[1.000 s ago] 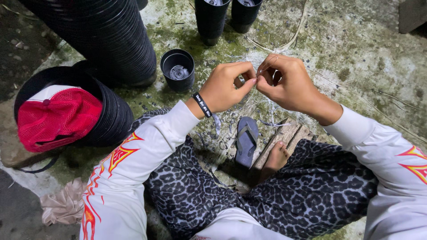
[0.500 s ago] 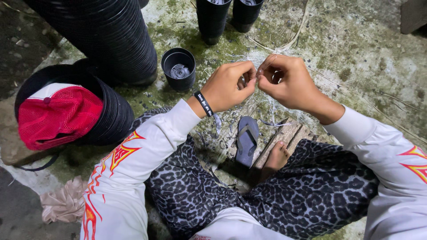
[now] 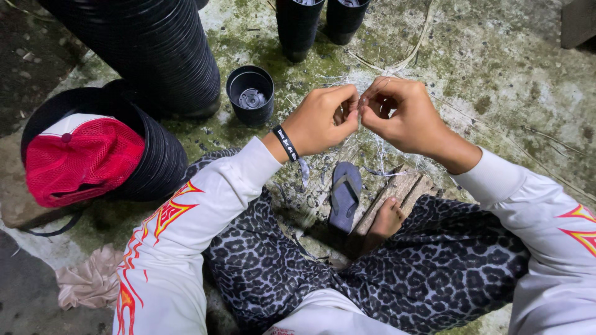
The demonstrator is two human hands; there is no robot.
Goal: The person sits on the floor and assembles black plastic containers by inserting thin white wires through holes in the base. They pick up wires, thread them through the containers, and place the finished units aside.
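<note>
— Anything different from a second ago?

— Hardly. Look at the left hand (image 3: 323, 121) and right hand (image 3: 403, 115): closer than before, touching now at the fingertips, above the knees as earlier.

— Pinching something?

— Both curled tight, thumbs against forefingers, nipping the pale strands (image 3: 371, 149) from either side. Hard to make out the exact spot of the pinch; too fine, and hidden behind the knuckles.

— And the strands themselves?

— Trailing down from between the fingers toward the flip-flop (image 3: 344, 195) and the wooden slat (image 3: 397, 189), over the mossy floor (image 3: 496, 74). Same loose tangle as a second ago.

— Meaning for the work?

— Seems like fine fingertip work on the strands, right at the point of contact, with no let-go on either side.

— Round about?

— Small black pot (image 3: 250, 94) just beyond the left wrist, untouched, in the same place. Tall stack of black pots (image 3: 155, 56) behind, red cap (image 3: 81, 158) off to the left.
</note>
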